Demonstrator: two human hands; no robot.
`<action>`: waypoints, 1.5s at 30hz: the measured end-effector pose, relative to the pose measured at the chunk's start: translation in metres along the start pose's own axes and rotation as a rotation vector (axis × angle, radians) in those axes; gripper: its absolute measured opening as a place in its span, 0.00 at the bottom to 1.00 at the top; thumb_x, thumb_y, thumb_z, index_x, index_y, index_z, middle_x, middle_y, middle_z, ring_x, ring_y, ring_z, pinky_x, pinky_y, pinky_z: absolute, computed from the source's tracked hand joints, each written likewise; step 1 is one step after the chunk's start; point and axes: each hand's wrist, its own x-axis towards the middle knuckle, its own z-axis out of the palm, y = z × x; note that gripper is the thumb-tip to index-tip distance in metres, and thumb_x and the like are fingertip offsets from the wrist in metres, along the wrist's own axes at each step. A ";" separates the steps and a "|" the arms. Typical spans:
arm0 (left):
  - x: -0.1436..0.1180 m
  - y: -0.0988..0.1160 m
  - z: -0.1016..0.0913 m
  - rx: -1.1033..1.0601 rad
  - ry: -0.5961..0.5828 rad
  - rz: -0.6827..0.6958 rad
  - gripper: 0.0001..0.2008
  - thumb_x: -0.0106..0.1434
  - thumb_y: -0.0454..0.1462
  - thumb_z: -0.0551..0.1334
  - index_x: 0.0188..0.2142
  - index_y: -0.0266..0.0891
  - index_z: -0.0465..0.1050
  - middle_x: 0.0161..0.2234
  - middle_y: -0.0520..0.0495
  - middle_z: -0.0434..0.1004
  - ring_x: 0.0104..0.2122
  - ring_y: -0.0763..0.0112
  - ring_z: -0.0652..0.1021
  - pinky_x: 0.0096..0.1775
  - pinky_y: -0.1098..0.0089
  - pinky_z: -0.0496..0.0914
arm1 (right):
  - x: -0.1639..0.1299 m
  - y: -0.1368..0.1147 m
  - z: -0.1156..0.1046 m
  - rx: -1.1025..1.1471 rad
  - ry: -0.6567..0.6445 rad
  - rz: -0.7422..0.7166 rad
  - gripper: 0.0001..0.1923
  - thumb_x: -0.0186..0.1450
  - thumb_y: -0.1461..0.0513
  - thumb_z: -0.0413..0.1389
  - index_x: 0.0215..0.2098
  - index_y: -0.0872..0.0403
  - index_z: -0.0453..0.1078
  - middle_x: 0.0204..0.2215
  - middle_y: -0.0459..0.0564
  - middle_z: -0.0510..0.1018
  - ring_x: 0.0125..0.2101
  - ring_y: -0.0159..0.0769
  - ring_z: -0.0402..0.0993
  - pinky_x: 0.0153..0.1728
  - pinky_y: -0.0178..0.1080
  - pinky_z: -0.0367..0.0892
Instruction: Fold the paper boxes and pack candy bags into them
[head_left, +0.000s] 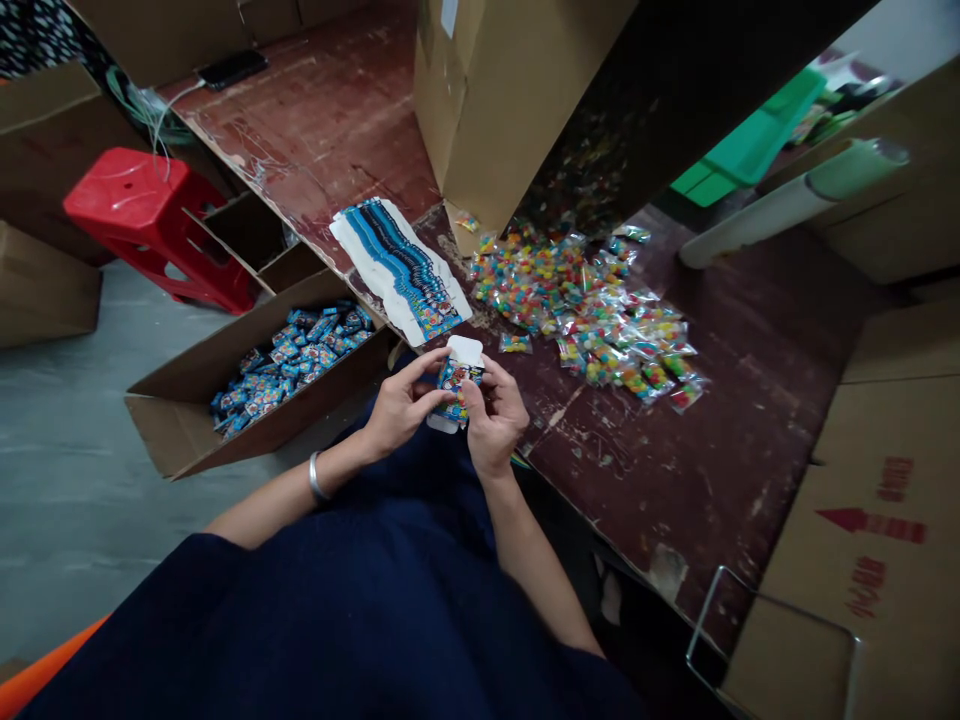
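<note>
At the centre of the frame, the left hand (401, 405) and the right hand (493, 415) hold a small blue printed box (456, 383) between them, its white flap open at the top. Just above lies a fanned stack of flat box blanks (397, 268) on the worn wooden table (675, 470). Right of centre, a heap of clear candy packets (600, 315) spills from a tipped cardboard carton (495, 90). At left, an open floor carton (195, 420) holds finished blue boxes (292, 360).

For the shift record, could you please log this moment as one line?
both hands: left hand and right hand hold small box, flap open | table: candy packets, flat boxes | floor carton: filled boxes
</note>
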 end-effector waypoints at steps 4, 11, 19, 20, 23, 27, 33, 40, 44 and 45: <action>0.004 0.003 -0.009 -0.011 -0.193 -0.055 0.25 0.57 0.39 0.73 0.54 0.38 0.74 0.45 0.44 0.80 0.36 0.69 0.81 0.40 0.70 0.78 | 0.002 0.003 -0.006 -0.067 -0.043 -0.080 0.13 0.70 0.51 0.60 0.46 0.50 0.75 0.33 0.46 0.78 0.31 0.34 0.75 0.35 0.38 0.73; 0.007 0.007 -0.008 0.021 -0.152 -0.044 0.21 0.54 0.38 0.75 0.46 0.38 0.73 0.45 0.45 0.74 0.39 0.70 0.78 0.36 0.74 0.75 | 0.010 -0.004 -0.004 0.045 -0.081 -0.066 0.11 0.69 0.52 0.60 0.39 0.50 0.69 0.46 0.54 0.80 0.46 0.41 0.80 0.47 0.44 0.76; 0.006 0.013 -0.015 -0.003 -0.143 -0.005 0.23 0.54 0.34 0.74 0.46 0.39 0.69 0.40 0.49 0.72 0.40 0.70 0.78 0.36 0.75 0.76 | 0.026 -0.022 -0.005 0.222 -0.227 0.058 0.16 0.64 0.50 0.67 0.30 0.51 0.70 0.32 0.46 0.79 0.34 0.35 0.77 0.38 0.38 0.74; 0.007 0.014 -0.017 0.014 -0.156 0.018 0.22 0.55 0.34 0.74 0.46 0.39 0.69 0.41 0.48 0.72 0.42 0.69 0.78 0.37 0.75 0.76 | 0.028 -0.024 -0.007 0.210 -0.264 0.103 0.15 0.63 0.51 0.68 0.31 0.51 0.72 0.32 0.46 0.79 0.34 0.35 0.77 0.39 0.38 0.74; 0.008 0.016 -0.023 0.062 -0.210 0.068 0.21 0.58 0.32 0.72 0.49 0.40 0.70 0.43 0.46 0.75 0.42 0.69 0.79 0.38 0.74 0.77 | 0.035 -0.029 -0.014 0.179 -0.340 0.227 0.14 0.60 0.52 0.70 0.33 0.52 0.76 0.31 0.46 0.81 0.32 0.35 0.76 0.37 0.38 0.73; 0.008 0.017 -0.026 0.081 -0.287 0.062 0.26 0.60 0.33 0.71 0.56 0.41 0.69 0.44 0.46 0.76 0.35 0.72 0.80 0.36 0.73 0.78 | 0.045 -0.028 -0.018 0.168 -0.367 0.273 0.14 0.59 0.52 0.70 0.28 0.52 0.76 0.26 0.44 0.79 0.27 0.33 0.72 0.32 0.37 0.69; 0.006 0.016 -0.026 0.075 -0.274 0.022 0.26 0.61 0.33 0.70 0.59 0.42 0.72 0.45 0.46 0.78 0.32 0.75 0.80 0.37 0.74 0.77 | 0.041 -0.025 -0.018 0.041 -0.379 0.009 0.12 0.68 0.55 0.63 0.29 0.51 0.75 0.32 0.46 0.81 0.34 0.36 0.77 0.40 0.40 0.72; 0.005 0.006 -0.031 0.057 -0.171 -0.031 0.17 0.59 0.38 0.73 0.47 0.37 0.76 0.41 0.46 0.80 0.35 0.71 0.80 0.37 0.73 0.75 | 0.030 -0.012 -0.019 -0.065 -0.543 -0.201 0.09 0.69 0.53 0.62 0.43 0.47 0.77 0.45 0.52 0.82 0.45 0.41 0.80 0.40 0.41 0.77; 0.012 -0.003 -0.040 0.021 -0.092 -0.049 0.21 0.55 0.42 0.76 0.39 0.38 0.68 0.36 0.50 0.76 0.35 0.72 0.78 0.39 0.72 0.74 | 0.071 0.008 -0.032 -0.377 -0.358 -0.194 0.11 0.73 0.56 0.55 0.47 0.50 0.77 0.47 0.55 0.82 0.45 0.44 0.80 0.43 0.45 0.78; 0.014 -0.005 -0.043 0.041 -0.078 -0.060 0.22 0.54 0.42 0.76 0.38 0.39 0.65 0.34 0.52 0.74 0.34 0.73 0.77 0.39 0.72 0.74 | 0.084 0.016 -0.036 -0.516 -0.294 -0.182 0.13 0.72 0.59 0.54 0.50 0.51 0.77 0.49 0.57 0.82 0.44 0.46 0.79 0.47 0.48 0.77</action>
